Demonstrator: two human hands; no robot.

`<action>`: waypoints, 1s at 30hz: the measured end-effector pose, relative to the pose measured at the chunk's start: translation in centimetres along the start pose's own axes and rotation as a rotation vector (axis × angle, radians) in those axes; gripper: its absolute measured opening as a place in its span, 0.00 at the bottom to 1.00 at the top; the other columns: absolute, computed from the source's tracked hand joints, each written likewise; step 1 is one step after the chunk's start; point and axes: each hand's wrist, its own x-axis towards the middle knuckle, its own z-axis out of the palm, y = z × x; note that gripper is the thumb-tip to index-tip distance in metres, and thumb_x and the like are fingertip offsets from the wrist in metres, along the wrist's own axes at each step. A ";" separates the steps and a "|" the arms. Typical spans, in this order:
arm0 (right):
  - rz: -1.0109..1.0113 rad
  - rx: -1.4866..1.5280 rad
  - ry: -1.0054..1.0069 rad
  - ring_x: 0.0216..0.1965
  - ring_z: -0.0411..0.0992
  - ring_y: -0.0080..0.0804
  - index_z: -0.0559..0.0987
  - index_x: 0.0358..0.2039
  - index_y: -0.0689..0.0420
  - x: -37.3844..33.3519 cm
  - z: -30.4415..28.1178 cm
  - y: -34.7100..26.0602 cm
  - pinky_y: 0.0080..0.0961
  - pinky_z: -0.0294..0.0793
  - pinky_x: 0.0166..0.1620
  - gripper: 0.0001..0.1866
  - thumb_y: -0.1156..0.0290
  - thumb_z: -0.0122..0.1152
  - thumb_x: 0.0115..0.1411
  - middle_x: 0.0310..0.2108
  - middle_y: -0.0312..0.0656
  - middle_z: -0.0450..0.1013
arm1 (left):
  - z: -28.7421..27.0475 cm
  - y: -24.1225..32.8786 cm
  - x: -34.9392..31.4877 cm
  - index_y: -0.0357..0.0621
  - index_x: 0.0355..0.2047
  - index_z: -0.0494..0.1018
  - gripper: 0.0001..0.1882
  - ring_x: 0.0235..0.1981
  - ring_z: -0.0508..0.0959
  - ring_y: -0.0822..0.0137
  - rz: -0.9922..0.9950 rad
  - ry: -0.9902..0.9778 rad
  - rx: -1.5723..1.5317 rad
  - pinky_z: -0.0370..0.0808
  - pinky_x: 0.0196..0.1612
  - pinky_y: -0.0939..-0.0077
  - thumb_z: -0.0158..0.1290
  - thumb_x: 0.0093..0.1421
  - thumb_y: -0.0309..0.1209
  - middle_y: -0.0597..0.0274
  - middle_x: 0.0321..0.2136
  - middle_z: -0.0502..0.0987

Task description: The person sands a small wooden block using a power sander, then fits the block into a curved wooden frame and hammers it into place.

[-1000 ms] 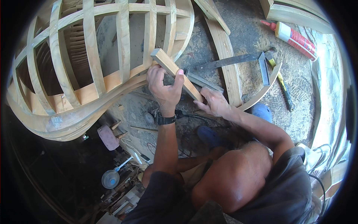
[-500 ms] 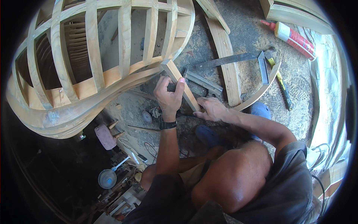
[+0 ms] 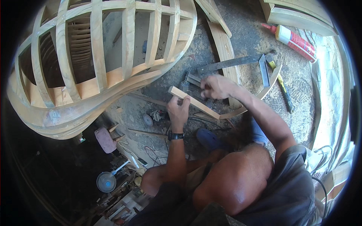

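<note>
My left hand (image 3: 178, 110) is closed around a short squared wooden strip (image 3: 200, 104), thumb on top, with one end pointing up and left. My right hand (image 3: 218, 86) has its fingers curled over a grey metal channel piece (image 3: 194, 80) on the floor, covering most of it. Whether those fingers grip the channel is hidden. Just beyond lies a flat dark metal blade (image 3: 230, 62) joined to a short metal crosspiece (image 3: 265, 71), like a try square. Up and left of my left hand stands a large curved, ribbed wooden frame (image 3: 98, 49).
A red-and-white glue bottle (image 3: 296, 43) and a yellow-and-black handled tool (image 3: 285, 92) lie at right. A curved wooden plank (image 3: 228, 52) and a thin bent strip (image 3: 272, 83) cross the floor. A small power tool with a disc (image 3: 149, 119) sits beside my left wrist.
My right hand has let go of the wooden strip's lower end and moved up over the metal channel. My left hand has lowered the strip, now more level, away from the ribbed frame.
</note>
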 end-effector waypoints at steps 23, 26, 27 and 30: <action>0.009 0.443 0.495 0.27 0.74 0.33 0.79 0.44 0.62 7.7 -5.9 -1.8 0.33 0.72 0.32 0.22 0.57 0.73 0.61 0.27 0.41 0.74 | -2.4 -17.7 -7.0 0.37 0.41 0.78 0.26 0.29 0.82 0.66 -1.051 -0.441 -0.154 0.81 0.36 0.68 0.53 0.67 0.53 0.62 0.28 0.80; 0.013 0.551 0.222 0.24 0.68 0.21 0.82 0.44 0.62 5.3 -6.3 -3.2 0.26 0.69 0.31 0.24 0.53 0.72 0.62 0.24 0.34 0.72 | -2.8 -14.0 -3.7 0.35 0.43 0.79 0.32 0.29 0.83 0.66 -0.916 -0.821 0.273 0.81 0.37 0.68 0.54 0.65 0.58 0.60 0.30 0.82; -0.018 0.590 0.114 0.24 0.68 0.21 0.82 0.44 0.63 5.1 -6.1 -4.1 0.25 0.69 0.31 0.24 0.53 0.71 0.62 0.24 0.34 0.72 | -4.0 -12.7 -2.3 0.34 0.44 0.78 0.32 0.34 0.83 0.67 -0.762 -0.827 0.233 0.80 0.39 0.71 0.54 0.67 0.57 0.59 0.33 0.82; -0.095 0.610 -0.047 0.25 0.67 0.20 0.82 0.47 0.63 4.5 -4.9 -8.4 0.22 0.68 0.31 0.19 0.58 0.61 0.70 0.26 0.33 0.72 | -6.9 -7.8 -0.2 0.31 0.54 0.74 0.28 0.44 0.82 0.68 -0.223 -0.616 -0.082 0.78 0.49 0.73 0.52 0.72 0.49 0.58 0.42 0.80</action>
